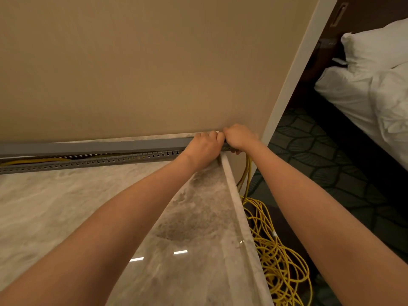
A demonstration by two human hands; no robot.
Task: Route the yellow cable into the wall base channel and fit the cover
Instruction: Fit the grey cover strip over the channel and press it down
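A grey slotted channel (92, 162) runs along the foot of the beige wall on a marble surface (66, 206). A grey cover strip (99, 146) sits above it, tilted open toward the left, where the yellow cable (35, 161) shows inside. My left hand (204, 145) grips the cover at the channel's right end. My right hand (239, 138) curls round that same end at the wall corner, touching my left hand. From under my right hand the yellow cable (248, 173) drops to a loose tangle (280, 257) on the floor.
The marble surface ends at a raised edge (240, 206) on the right. Beyond it lies dark patterned carpet (320, 155). A bed with white linen (375, 85) stands at the far right, behind the white wall corner trim (293, 74).
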